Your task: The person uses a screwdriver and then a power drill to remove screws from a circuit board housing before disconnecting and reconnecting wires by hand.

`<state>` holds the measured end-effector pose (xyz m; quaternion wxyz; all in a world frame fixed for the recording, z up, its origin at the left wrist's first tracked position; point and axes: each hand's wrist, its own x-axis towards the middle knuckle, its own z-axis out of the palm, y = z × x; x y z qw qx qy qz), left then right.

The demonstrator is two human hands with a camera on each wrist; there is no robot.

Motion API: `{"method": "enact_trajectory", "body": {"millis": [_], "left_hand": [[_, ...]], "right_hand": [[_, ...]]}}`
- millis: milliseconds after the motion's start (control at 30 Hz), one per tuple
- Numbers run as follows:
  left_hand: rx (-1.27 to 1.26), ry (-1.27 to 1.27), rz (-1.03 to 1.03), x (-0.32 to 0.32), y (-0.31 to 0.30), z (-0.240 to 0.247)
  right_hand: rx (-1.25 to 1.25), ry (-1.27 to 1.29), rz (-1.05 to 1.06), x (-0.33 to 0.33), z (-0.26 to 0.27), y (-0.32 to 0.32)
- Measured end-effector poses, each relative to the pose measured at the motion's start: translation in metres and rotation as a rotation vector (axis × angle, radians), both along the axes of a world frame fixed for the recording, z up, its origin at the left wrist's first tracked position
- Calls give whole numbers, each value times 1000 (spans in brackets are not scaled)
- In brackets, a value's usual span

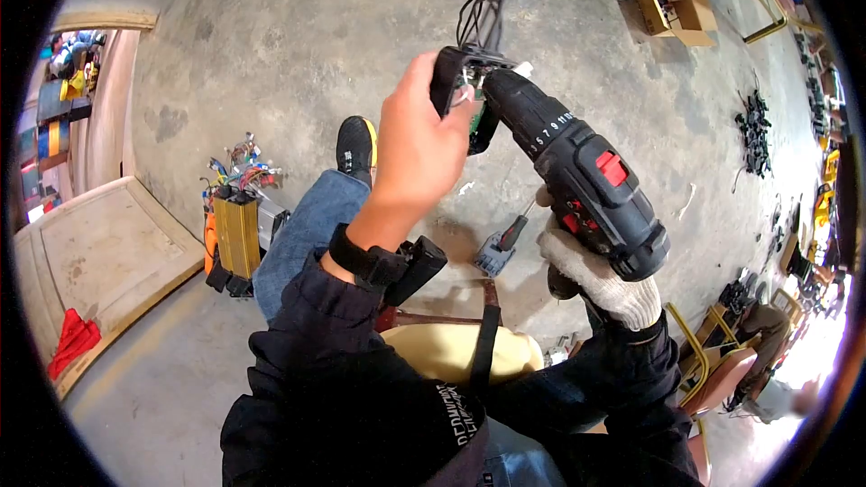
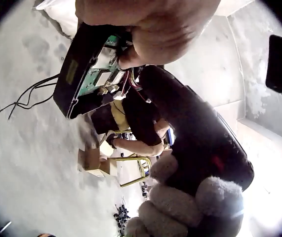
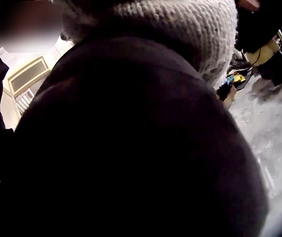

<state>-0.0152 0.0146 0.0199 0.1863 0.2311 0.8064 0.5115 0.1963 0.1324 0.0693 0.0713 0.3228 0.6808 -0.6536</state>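
My bare left hand [image 1: 417, 140] grips a black plastic housing [image 2: 71, 81] that stands open, with a green circuit board [image 2: 89, 80] and thin coloured wires inside. Black cables [image 1: 487, 13] trail from its far end. In my right hand [image 1: 600, 281], covered by a white knitted glove, is a black cordless drill [image 1: 591, 176] with red switches. The drill's nose is right at the housing, beside my left thumb; its tip is hidden in the head view. In the left wrist view the gloved fingers [image 2: 173, 202] curl round the drill's handle. Dark shapes fill most of the right wrist view.
A screwdriver [image 1: 514, 233] and a grey piece [image 1: 494, 255] lie on the concrete floor below my hands. Left of my leg stands a gold metal case [image 1: 236, 243] with loose wires. An open cardboard box [image 1: 690, 18] and another person are at the upper right.
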Motion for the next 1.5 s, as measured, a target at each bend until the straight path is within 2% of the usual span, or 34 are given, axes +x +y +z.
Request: {"method": "enact_trajectory", "body": {"millis": [67, 100, 133, 167, 200, 233, 300, 367, 467, 567, 700, 833, 900, 967, 1167, 1233, 1300, 1500], "left_hand": [[30, -22, 34, -7, -1, -7], [105, -274, 113, -10, -1, -9], [180, -529, 188, -11, -2, -10], [223, -643, 153, -14, -4, -10], [222, -643, 148, -14, -6, -11], [249, -710, 70, -13, -7, -12], [301, -837, -21, -8, -4, -6], [290, -803, -53, -5, -3, -6], [208, -678, -118, -5, -2, -3], [187, -740, -260, -8, -5, -1], [164, -704, -183, -7, -4, 0], [141, -699, -219, -10, -5, -1], [169, -611, -242, -11, -5, -2], [174, -636, -266, -14, -7, -3], [235, -710, -252, -6, -5, -1], [159, -744, -286, -8, -5, 1], [130, -756, -324, -10, -5, 1], [114, -765, -390, -8, -6, -1]], "right_hand": [[3, -54, -43, -4, 8, 1], [20, 100, -80, -11, 3, -1], [-76, -44, -156, -14, 18, 2], [-61, 23, -230, -18, 15, 2], [-44, 88, -307, -22, 12, 1], [-110, 55, -431, -28, 17, 0], [-163, 92, -529, -30, 14, 6], [-252, 134, -657, -31, 14, 7], [-391, 218, -731, -24, 5, 13], [-382, 260, -723, -21, -2, 19], [-336, 258, -702, -20, 0, 22], [-312, 268, -652, -17, -4, 23], [-293, 273, -635, -17, -2, 23], [-245, 272, -690, -19, 3, 21], [-244, 246, -659, -21, 5, 20], [-228, 264, -659, -24, 5, 19], [-151, 193, -593, -24, 2, 20], [-195, 114, -460, -19, -4, 18]]}}
